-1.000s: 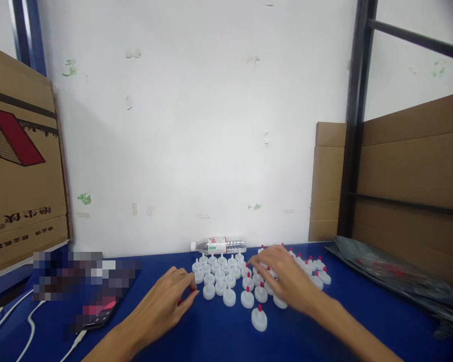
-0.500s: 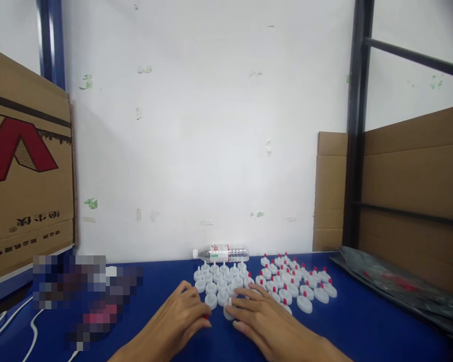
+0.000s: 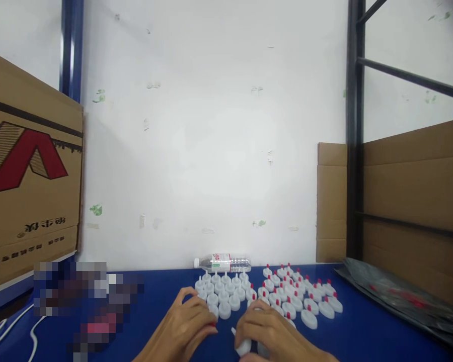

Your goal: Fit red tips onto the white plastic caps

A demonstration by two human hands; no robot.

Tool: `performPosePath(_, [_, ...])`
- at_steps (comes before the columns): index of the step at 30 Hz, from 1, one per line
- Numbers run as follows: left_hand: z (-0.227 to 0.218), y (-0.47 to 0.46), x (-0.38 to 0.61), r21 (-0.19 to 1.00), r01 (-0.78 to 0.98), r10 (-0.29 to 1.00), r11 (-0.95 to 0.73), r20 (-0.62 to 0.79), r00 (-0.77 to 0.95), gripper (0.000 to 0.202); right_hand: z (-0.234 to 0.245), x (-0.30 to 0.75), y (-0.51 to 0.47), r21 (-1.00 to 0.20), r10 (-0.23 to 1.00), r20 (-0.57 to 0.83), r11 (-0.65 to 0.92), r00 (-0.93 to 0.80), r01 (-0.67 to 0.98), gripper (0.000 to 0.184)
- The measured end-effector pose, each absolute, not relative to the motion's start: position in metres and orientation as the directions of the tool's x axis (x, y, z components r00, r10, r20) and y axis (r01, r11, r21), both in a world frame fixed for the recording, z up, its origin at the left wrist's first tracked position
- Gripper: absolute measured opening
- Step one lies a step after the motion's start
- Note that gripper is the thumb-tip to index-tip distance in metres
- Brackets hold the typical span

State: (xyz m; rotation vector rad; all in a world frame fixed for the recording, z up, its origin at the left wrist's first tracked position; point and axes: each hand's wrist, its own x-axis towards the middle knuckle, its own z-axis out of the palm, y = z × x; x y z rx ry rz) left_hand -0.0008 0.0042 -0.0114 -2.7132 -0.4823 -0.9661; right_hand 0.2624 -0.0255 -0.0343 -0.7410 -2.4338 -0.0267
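My left hand (image 3: pixel 189 322) is closed in a pinch, with a small red tip cap (image 3: pixel 212 325) just showing between thumb and fingers. Curled round a white nozzle cap (image 3: pixel 243 347) is my right hand (image 3: pixel 270 327); the cap is tilted, its bare spout pointing left toward my left hand. Part of another white piece shows under the right palm, too covered to make out. Just beyond both hands stand several white nozzle caps (image 3: pixel 224 309) with bare spouts. To the right are several more white caps with red tips (image 3: pixel 308 319).
A clear plastic bottle (image 3: pixel 222 263) lies on its side by the wall. A printed cardboard box (image 3: pixel 33 201) stands at left, near a blurred patch and white cables (image 3: pixel 33 332). On the right are a dark plastic bag (image 3: pixel 396 296), cardboard panels and a black metal frame (image 3: pixel 355 151).
My right hand has closed on a white nozzle cap and drawn it nearer, tipping it over from upright. My left hand keeps its pinch on the red cap. The whole view has shifted slightly.
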Motion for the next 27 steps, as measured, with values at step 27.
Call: performPosePath(27, [-0.022, -0.016, 0.013, 0.581, 0.263, 0.622, -0.770, 0.595, 0.510, 0.050, -0.027, 0.251, -0.041, 0.016, 0.259, 0.699, 0.926, -0.667, 0.377, 0.016])
